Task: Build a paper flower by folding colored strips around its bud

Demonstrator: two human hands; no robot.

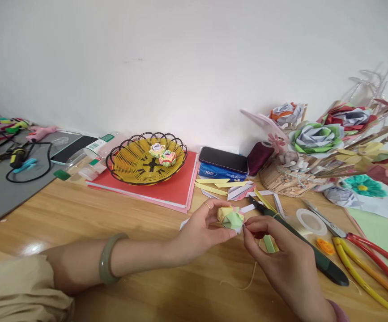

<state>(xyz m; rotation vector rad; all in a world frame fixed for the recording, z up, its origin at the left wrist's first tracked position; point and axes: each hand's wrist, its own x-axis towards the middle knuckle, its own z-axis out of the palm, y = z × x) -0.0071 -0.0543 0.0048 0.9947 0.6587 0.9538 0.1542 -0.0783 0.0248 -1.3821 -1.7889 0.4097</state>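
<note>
My left hand (202,230) holds a small folded-paper ball (231,218) in pale green, yellow and pink between thumb and fingers, above the table. At the ball's right edge, my right hand (279,250) is closed in a pinch. What its fingertips grip is too small to make out. Below the right hand a cream thread (254,270) trails onto the wood; its upper end is hidden. Two similar paper balls, one whitish (157,150) and one multicoloured (167,158), lie in the yellow woven basket (130,167).
Beyond my hands are paper strips (212,188) and a phone (223,159) on a blue packet (222,171). On the right lie a dark-green-handled tool (330,268), a thread spool (311,222), red-handled scissors (375,250) and yellow-handled pliers (355,273). Paper flowers (316,137) stand behind.
</note>
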